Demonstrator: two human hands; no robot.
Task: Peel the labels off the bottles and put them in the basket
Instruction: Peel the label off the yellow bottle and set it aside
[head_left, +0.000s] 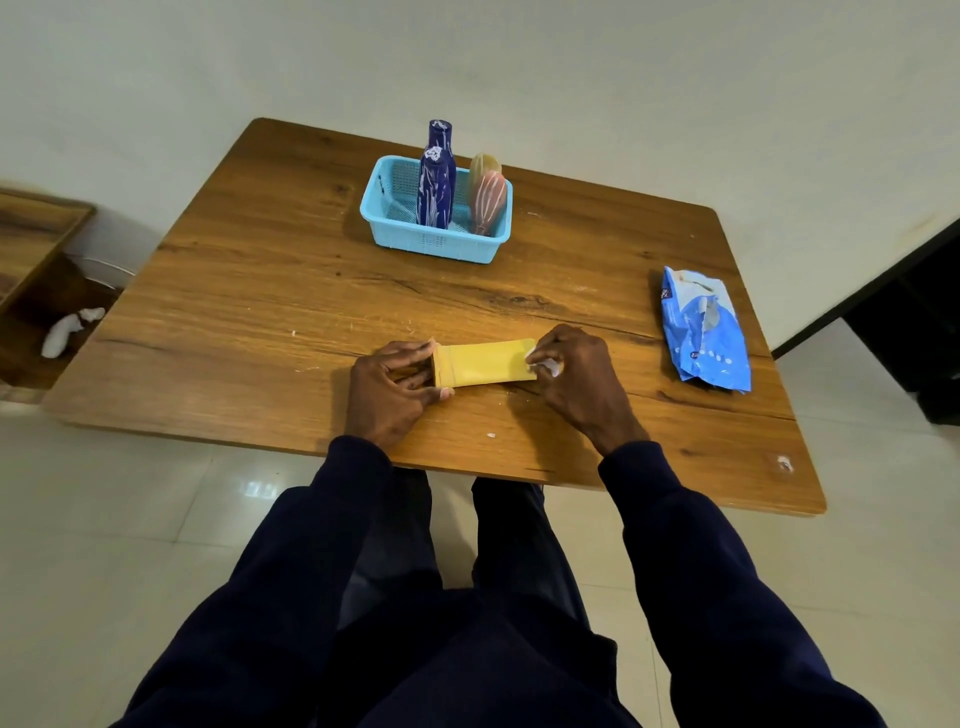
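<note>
- While yellow bottle (483, 362) lies flat, well in front of basket (435, 243), your left hand (387, 387) clamps its cap end.
- Right hand (571, 371) fingers pinch white label scrap (540, 362); looks light, stiff, slick, so grip the ends.

**What I'm wearing**

My arms are covered to the wrist in long dark navy sleeves, the left sleeve (291, 561) and the right sleeve (691, 561) both of a soft, matte fabric that bunches slightly at the cuffs. My trousers (467, 649) are the same dark navy, plain and unmarked. My left hand (387, 387) and right hand (574, 371) are bare: no gloves, rings or watch that I can see.
</note>
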